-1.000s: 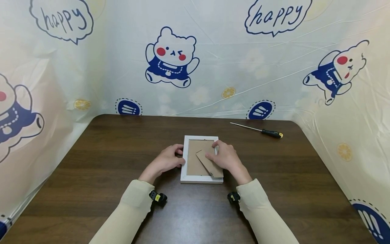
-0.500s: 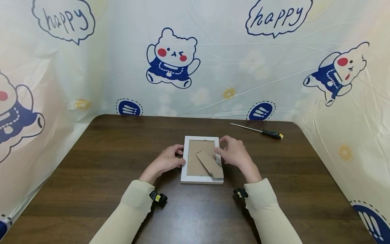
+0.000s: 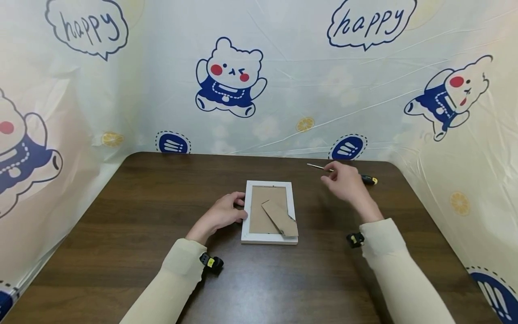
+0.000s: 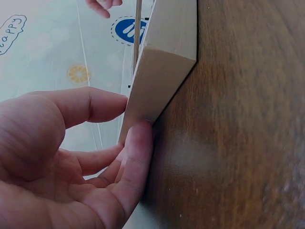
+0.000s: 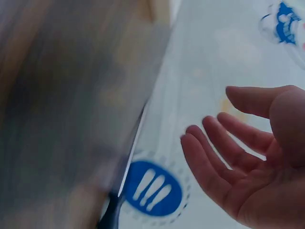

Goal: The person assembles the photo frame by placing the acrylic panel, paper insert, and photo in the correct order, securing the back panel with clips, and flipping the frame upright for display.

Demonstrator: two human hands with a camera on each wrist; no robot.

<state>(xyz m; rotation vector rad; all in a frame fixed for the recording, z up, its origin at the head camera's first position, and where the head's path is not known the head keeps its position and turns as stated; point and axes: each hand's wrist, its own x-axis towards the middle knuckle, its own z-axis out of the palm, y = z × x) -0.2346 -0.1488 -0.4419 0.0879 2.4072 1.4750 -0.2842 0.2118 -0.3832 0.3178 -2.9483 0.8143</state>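
A white picture frame [image 3: 269, 239] lies back side up, its brown backing board [image 3: 259, 220] showing. A small stand flap [image 3: 282, 220] sits slanted over the board's lower right. My left hand [image 3: 224, 211] holds the frame by its left side. In the left wrist view, the thumb is at the upper edge of the frame's side [image 4: 164, 67], with fingers [image 4: 136, 148] lower down by the table. Over a screwdriver [image 3: 368, 180] with a black and yellow handle hovers my right hand [image 3: 345, 181], hiding part of its shaft. The right wrist view shows that palm's fingers [image 5: 207, 171] loosely spread.
The dark wooden table [image 3: 141, 216] carries the frame and the screwdriver. A pale printed sheet [image 3: 291, 90] with bears hangs along the back and sides of the table.
My right hand has left the frame's stand flap and moved right and away to the screwdriver. The left hand and the frame have stayed in place.
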